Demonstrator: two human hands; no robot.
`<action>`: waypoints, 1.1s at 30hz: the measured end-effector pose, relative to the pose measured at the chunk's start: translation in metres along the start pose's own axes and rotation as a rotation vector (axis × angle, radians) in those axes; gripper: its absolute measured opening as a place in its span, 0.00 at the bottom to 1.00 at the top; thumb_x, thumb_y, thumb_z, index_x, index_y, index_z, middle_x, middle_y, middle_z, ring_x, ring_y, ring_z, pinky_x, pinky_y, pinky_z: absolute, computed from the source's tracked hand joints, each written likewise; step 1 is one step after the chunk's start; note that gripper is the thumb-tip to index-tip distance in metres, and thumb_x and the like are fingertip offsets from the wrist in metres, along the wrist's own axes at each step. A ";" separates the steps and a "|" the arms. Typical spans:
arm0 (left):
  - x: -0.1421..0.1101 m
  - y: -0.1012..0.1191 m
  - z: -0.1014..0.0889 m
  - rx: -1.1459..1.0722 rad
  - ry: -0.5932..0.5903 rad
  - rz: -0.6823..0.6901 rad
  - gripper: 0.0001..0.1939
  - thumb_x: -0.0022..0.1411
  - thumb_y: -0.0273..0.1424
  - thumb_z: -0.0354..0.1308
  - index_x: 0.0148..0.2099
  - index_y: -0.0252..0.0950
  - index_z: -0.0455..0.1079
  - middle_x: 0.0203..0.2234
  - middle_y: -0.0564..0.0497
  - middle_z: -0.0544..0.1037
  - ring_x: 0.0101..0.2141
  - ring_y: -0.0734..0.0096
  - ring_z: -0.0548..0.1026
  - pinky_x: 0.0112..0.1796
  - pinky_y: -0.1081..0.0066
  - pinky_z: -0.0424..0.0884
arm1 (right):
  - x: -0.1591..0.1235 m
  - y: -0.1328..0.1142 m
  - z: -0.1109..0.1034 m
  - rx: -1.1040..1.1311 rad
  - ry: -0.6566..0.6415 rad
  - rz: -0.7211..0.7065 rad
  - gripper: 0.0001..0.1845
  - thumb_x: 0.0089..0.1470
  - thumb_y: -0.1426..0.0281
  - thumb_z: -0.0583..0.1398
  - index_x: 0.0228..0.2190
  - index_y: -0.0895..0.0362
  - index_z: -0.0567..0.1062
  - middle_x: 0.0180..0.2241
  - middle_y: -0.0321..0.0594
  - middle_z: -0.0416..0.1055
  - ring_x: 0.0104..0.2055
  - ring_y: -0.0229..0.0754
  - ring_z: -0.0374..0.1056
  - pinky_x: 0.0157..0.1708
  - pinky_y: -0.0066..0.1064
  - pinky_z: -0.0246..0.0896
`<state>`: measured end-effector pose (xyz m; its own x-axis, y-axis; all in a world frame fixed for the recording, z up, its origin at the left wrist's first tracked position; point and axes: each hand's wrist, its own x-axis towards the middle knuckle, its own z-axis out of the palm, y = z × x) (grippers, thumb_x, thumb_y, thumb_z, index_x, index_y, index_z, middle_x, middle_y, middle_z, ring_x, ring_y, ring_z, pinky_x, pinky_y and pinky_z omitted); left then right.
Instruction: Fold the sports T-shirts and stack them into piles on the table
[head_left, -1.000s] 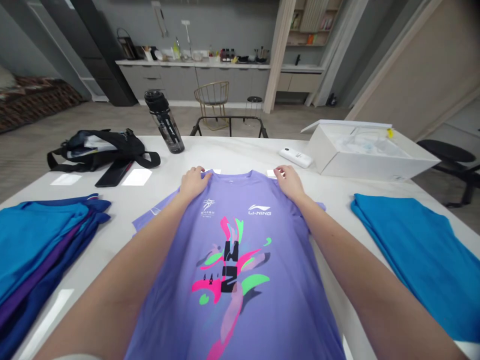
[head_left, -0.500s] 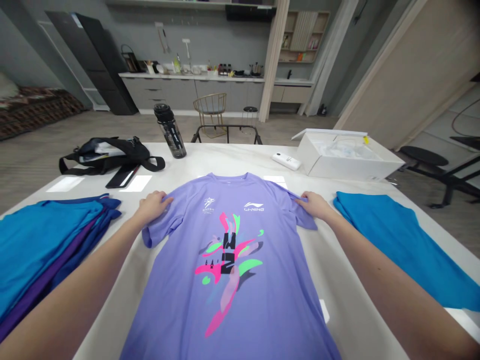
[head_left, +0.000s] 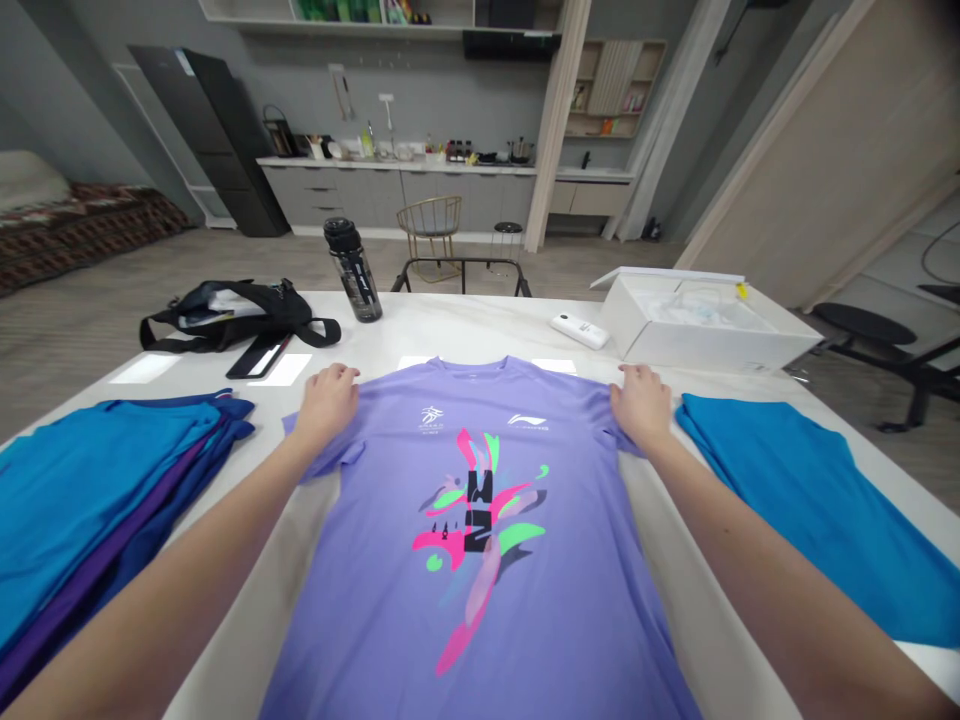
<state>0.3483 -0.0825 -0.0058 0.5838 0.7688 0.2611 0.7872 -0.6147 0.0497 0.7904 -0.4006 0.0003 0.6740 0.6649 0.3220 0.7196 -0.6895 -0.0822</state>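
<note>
The person's left hand (head_left: 328,405) and right hand (head_left: 643,405) rest, fingers curled, at the sleeves of a purple T-shirt (head_left: 397,570), though whether they pinch the cloth is unclear. The shirt lies spread print-up on a white table (head_left: 480,318), collar at the far end, between a pile of clothes (head_left: 97,470) on the left and a blue garment (head_left: 795,490) on the right. Farther out sit a black bag (head_left: 251,318), a bottle (head_left: 354,275) and an open white box (head_left: 705,345).
</note>
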 end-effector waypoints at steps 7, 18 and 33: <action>0.030 0.108 0.039 -0.193 -0.190 0.199 0.25 0.74 0.37 0.41 0.65 0.32 0.66 0.63 0.36 0.69 0.63 0.54 0.67 0.62 0.59 0.60 | 0.008 -0.128 0.030 0.285 -0.323 -0.167 0.29 0.69 0.57 0.47 0.61 0.62 0.67 0.60 0.57 0.68 0.61 0.55 0.65 0.60 0.43 0.57; 0.077 0.137 0.079 -0.137 -0.263 0.108 0.36 0.74 0.47 0.34 0.75 0.32 0.48 0.73 0.43 0.49 0.72 0.58 0.47 0.69 0.53 0.44 | 0.048 -0.128 0.082 0.127 -0.336 -0.210 0.41 0.67 0.45 0.41 0.71 0.56 0.52 0.73 0.44 0.44 0.74 0.53 0.39 0.70 0.52 0.32; 0.081 0.090 0.065 -0.341 -0.123 -0.010 0.27 0.75 0.39 0.36 0.65 0.36 0.67 0.63 0.43 0.70 0.63 0.58 0.68 0.63 0.58 0.61 | 0.067 -0.136 0.078 0.166 -0.216 -0.253 0.34 0.71 0.53 0.41 0.67 0.58 0.61 0.71 0.51 0.52 0.72 0.52 0.46 0.70 0.54 0.35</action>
<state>0.4793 -0.0635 -0.0429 0.6123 0.7778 0.1417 0.6937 -0.6145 0.3757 0.7510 -0.2402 -0.0407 0.4780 0.8660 0.1471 0.8735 -0.4510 -0.1832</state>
